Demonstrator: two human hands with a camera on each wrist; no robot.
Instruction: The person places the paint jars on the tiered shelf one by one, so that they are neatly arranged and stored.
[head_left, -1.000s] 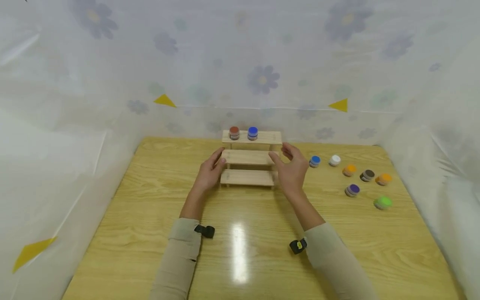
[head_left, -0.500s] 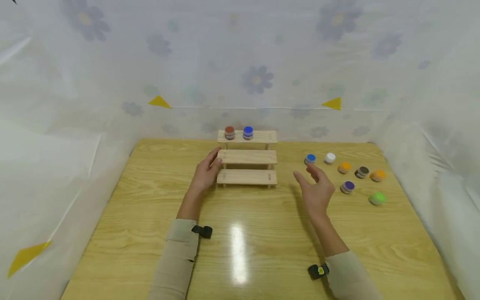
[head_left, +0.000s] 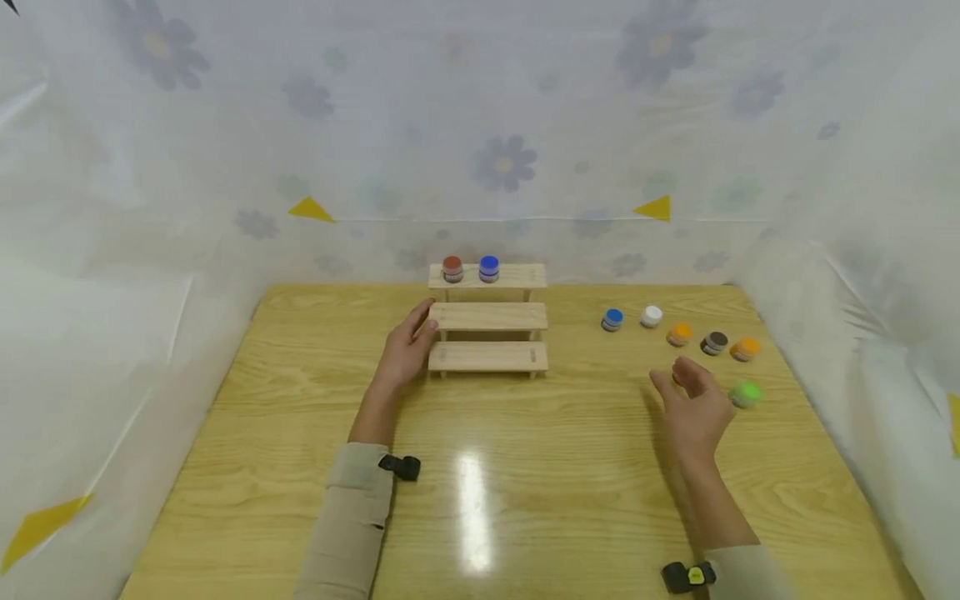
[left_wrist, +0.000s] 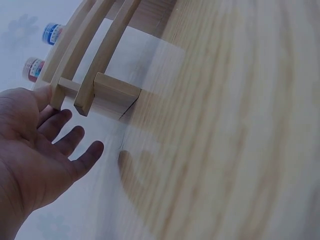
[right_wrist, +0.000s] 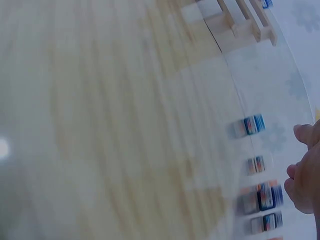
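Observation:
A three-tier wooden stand (head_left: 487, 317) stands near the back of the table. On its top tier sit a red-brown-lidded paint jar (head_left: 452, 269) and a blue-lidded paint jar (head_left: 489, 268). My left hand (head_left: 403, 354) touches the stand's left end; its thumb lies at the middle tier and the other fingers are spread, as the left wrist view shows. Over the right part of the table, my right hand (head_left: 697, 417) hovers with thumb and fingers apart, holding nothing. It almost covers a jar (head_left: 677, 379) beneath. A green-lidded jar (head_left: 746, 394) is just right of its fingers.
Behind the right hand stand a blue-lidded jar (head_left: 612, 319), a white-lidded jar (head_left: 651, 317), an orange-lidded jar (head_left: 679, 335), a black-lidded jar (head_left: 715, 342) and another orange-lidded jar (head_left: 746, 349). A flowered white sheet (head_left: 420, 125) hangs behind the wooden table (head_left: 315, 333).
My right hand has left the stand's right end and moved right and nearer, over to the purple-lidded jar. My left hand stays at the stand. The whole view has shifted slightly left.

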